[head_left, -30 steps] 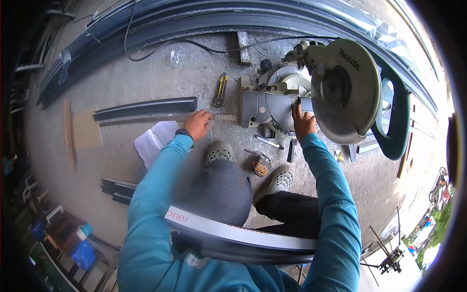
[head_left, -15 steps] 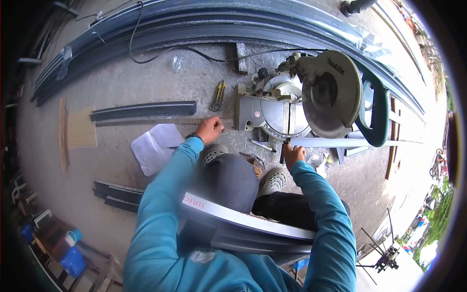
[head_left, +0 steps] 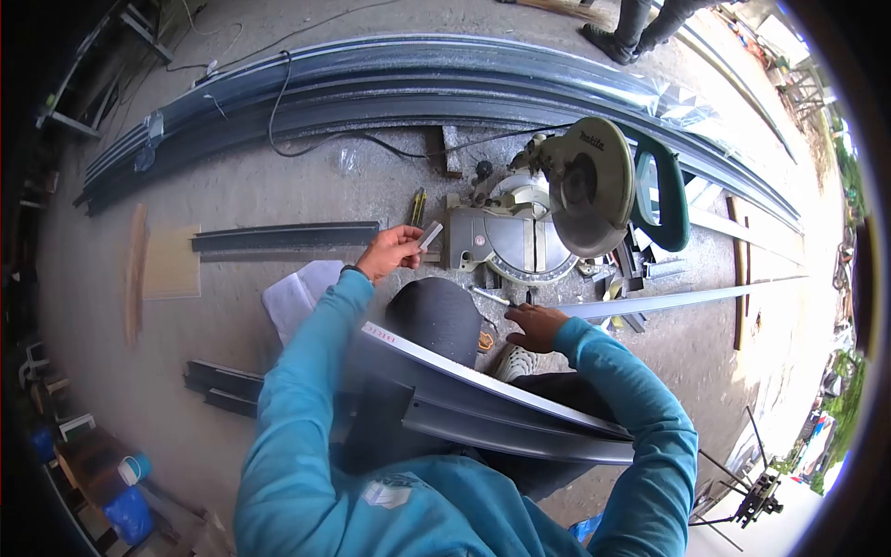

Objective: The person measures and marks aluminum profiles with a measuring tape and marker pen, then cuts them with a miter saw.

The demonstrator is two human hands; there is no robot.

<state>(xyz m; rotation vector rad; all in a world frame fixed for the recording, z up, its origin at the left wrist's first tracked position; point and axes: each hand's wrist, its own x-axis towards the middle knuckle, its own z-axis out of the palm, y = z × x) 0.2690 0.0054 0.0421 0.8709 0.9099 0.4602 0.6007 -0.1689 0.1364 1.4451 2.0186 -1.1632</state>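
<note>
Between the fingers of my left hand [head_left: 393, 252] is a small pale metal piece [head_left: 430, 235], held just left of the miter saw's base [head_left: 461, 239]. My right hand [head_left: 536, 327] is below the saw, at the left end of a long light strip [head_left: 640, 305]; its fingers reach left beside a marker [head_left: 490, 296], and what they grip, if anything, is too small to tell. The saw's round guard [head_left: 591, 186] is raised at the right of its turntable. A long dark profile [head_left: 501, 432] with a white printed edge lies across my lap.
Long dark profiles [head_left: 371, 88] lie across the far side, with a black cable over them. A shorter profile [head_left: 288, 236], paper [head_left: 295, 295] and a yellow tool [head_left: 419, 206] are at the left. Another person's legs [head_left: 640, 26] stand at the top right.
The view has shifted. My left hand has lifted and now holds the small metal piece. My right hand has moved left from the strip's end, and a person's legs show more.
</note>
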